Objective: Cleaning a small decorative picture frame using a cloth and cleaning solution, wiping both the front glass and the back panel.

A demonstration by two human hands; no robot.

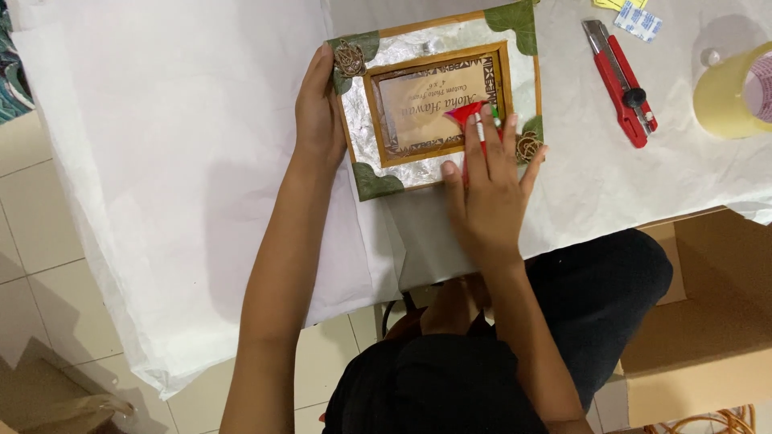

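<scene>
A photo frame (418, 181) with a silvery face, wooden border and green leaf corners lies on white paper (185, 120) over the table. My left hand (318, 112) grips the frame's left edge. My right hand (486, 189) rests flat on the frame's lower right part, and a small red and white object (474, 119) lies under its fingertips against the glass. A printed insert (426, 100) shows inside the frame window.
A red utility knife (619, 80) lies right of the frame. A roll of tape (736, 92) stands at the far right edge. Small wrapped items (639, 20) lie at the top. An open cardboard box (708, 313) sits at the lower right. Tiled floor (32, 233) is at left.
</scene>
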